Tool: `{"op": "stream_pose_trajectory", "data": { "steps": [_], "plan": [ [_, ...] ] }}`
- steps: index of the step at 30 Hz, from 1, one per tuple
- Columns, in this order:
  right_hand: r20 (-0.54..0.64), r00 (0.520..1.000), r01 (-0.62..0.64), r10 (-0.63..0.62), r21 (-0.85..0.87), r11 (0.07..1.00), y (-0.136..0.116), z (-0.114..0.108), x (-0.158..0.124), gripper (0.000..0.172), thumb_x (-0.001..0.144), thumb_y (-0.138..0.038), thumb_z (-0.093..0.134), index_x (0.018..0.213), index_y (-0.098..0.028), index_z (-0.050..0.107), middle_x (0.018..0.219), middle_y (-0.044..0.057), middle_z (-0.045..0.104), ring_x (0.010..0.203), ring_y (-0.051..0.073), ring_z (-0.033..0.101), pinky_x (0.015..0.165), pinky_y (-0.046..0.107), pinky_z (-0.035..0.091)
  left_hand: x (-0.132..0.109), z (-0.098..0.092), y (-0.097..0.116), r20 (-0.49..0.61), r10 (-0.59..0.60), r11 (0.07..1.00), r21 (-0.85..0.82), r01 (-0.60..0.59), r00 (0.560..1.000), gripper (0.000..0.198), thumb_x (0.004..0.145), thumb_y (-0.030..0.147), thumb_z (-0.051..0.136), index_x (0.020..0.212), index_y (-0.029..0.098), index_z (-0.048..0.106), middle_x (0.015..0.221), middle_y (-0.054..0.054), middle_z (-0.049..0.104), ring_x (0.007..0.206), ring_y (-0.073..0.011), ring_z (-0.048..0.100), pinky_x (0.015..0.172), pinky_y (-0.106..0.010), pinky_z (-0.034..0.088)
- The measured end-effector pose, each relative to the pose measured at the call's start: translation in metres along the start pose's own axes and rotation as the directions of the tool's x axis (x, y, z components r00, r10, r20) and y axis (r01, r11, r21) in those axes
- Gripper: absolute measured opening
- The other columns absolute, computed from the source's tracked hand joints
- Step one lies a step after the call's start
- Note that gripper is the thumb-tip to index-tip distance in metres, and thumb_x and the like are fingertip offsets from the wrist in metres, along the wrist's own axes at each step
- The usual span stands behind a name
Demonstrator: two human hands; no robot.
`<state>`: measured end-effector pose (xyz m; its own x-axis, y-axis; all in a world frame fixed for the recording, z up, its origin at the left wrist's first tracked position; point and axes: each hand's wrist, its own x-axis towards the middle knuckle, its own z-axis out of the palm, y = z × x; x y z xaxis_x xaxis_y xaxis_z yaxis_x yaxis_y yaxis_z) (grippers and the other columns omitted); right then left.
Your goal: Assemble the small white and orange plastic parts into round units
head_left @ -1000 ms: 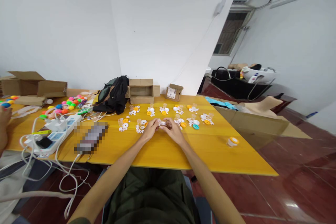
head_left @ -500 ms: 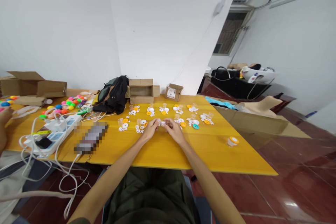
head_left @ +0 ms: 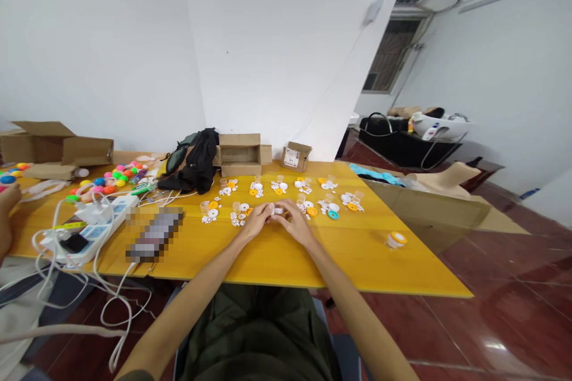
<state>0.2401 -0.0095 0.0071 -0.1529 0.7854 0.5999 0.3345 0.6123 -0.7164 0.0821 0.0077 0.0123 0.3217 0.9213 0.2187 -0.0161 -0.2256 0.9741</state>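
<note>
Over the yellow table (head_left: pixel 286 262), my left hand (head_left: pixel 258 221) and my right hand (head_left: pixel 295 225) meet at the fingertips. My left hand is closed on a small white piece (head_left: pixel 277 211). The thumb and index finger of my right hand curl round its other side. What the piece is exactly is too small to tell. Just beyond my hands lie groups of small clear cups (head_left: pixel 204 208), white discs (head_left: pixel 213 213), dotted white pieces (head_left: pixel 235 219) and orange rings (head_left: pixel 312 212). One ring is teal (head_left: pixel 333 215).
A lidded cup (head_left: pixel 395 240) stands apart at the right. To the left are a phone (head_left: pixel 156 235), a power strip (head_left: pixel 100 229) with tangled cables, and coloured balls (head_left: pixel 120 176). Boxes (head_left: pixel 241 155) and a black bag (head_left: pixel 196 161) line the wall. Another person's hand (head_left: pixel 9 199) shows far left.
The fingers of my right hand have shifted and arched around the white piece, so more of it shows. My left hand stays nearly in place.
</note>
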Motion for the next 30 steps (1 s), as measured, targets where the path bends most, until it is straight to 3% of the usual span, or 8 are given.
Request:
{"op": "stream_pose_trajectory", "data": {
  "steps": [8, 18, 24, 30],
  "plan": [
    [-0.009, 1.000, 0.020, -0.020, -0.008, 1.000, -0.0006, -0.0008, 0.0003, 0.013, 0.085, -0.028, 0.064, 0.095, -0.025, 0.071, 0.092, 0.004, 0.070, 0.087, 0.022, 0.064, 0.079, 0.035, 0.053, 0.0016, -0.0011, -0.0040, -0.023, -0.041, 0.999, 0.016, 0.042, 0.999, 0.055, 0.086, 0.069, 0.053, 0.070, 0.017, 0.061, 0.055, 0.003, 0.051, 0.057, -0.0138, 0.049, 0.058, -0.027, 0.039],
    [-0.041, 0.999, -0.001, 0.001, -0.004, 1.000, 0.0030, -0.0002, -0.0008, 0.013, 0.083, -0.028, 0.065, 0.094, -0.026, 0.072, 0.092, 0.005, 0.072, 0.088, 0.023, 0.066, 0.080, 0.036, 0.055, -0.0003, -0.0042, -0.0030, -0.012, 0.062, 0.995, 0.080, -0.061, 0.998, 0.043, 0.087, 0.059, 0.058, 0.076, 0.018, 0.063, 0.060, 0.003, 0.055, 0.058, -0.0135, 0.050, 0.061, -0.026, 0.042],
    [-0.053, 0.998, -0.038, 0.038, 0.003, 0.999, 0.0025, -0.0007, -0.0006, 0.014, 0.082, -0.029, 0.066, 0.094, -0.025, 0.073, 0.091, 0.004, 0.071, 0.086, 0.022, 0.066, 0.073, 0.033, 0.056, 0.0015, -0.0064, -0.0052, 0.007, 0.104, 0.992, 0.069, -0.104, 0.995, 0.033, 0.086, 0.050, 0.064, 0.095, 0.019, 0.072, 0.088, -0.003, 0.072, 0.082, -0.0195, 0.063, 0.079, -0.030, 0.050],
    [-0.064, 0.996, -0.063, 0.065, 0.025, 0.998, 0.0029, -0.0012, 0.0003, 0.015, 0.081, -0.030, 0.067, 0.093, -0.025, 0.072, 0.092, 0.004, 0.072, 0.084, 0.021, 0.066, 0.070, 0.032, 0.056, 0.0034, -0.0098, -0.0077, 0.025, 0.116, 0.993, -0.030, -0.115, 0.993, 0.034, 0.077, 0.043, 0.076, 0.102, 0.020, 0.071, 0.108, -0.007, 0.073, 0.103, -0.0234, 0.065, 0.096, -0.035, 0.048]
  ]
}}
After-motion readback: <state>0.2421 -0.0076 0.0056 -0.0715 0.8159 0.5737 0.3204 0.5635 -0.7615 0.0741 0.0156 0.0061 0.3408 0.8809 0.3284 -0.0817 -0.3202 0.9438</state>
